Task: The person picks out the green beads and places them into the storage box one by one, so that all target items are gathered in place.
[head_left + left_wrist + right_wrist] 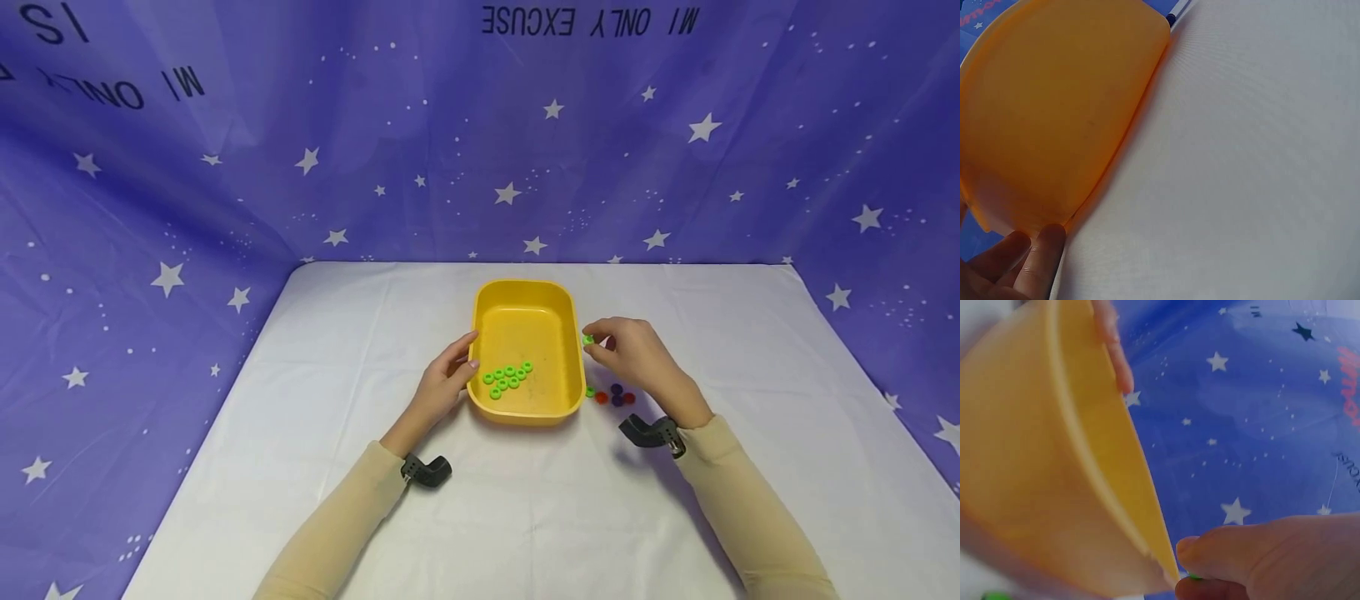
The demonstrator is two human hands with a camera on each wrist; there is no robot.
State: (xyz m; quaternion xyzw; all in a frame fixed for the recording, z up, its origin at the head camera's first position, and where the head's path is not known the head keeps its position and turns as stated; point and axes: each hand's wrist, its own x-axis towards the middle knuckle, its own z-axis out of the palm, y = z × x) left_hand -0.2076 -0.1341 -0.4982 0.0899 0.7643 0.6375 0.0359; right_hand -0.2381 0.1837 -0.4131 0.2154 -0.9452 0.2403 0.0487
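Observation:
A yellow plastic tub (pixel 543 350) stands on the white cloth, with several small green rings (pixel 513 382) lying at its near left. My left hand (pixel 442 379) holds the tub's left rim, fingertips at the edge; the left wrist view shows fingers (pixel 1044 256) against its outer wall. Just off the right rim, my right hand (pixel 637 354) pinches one green ring (pixel 588 340) between thumb and fingertips. In the right wrist view only a sliver of that ring (pixel 1194 576) shows between them. A dark red piece (pixel 611 342) shows partly behind the right hand.
On the cloth right of the tub lie red pieces (pixel 602 398), dark purple pieces (pixel 617 401) and a green ring (pixel 590 392) close to the tub wall. A purple curtain with white stars (pixel 420 150) hangs behind the table. Each wrist wears a black camera mount (pixel 652 433).

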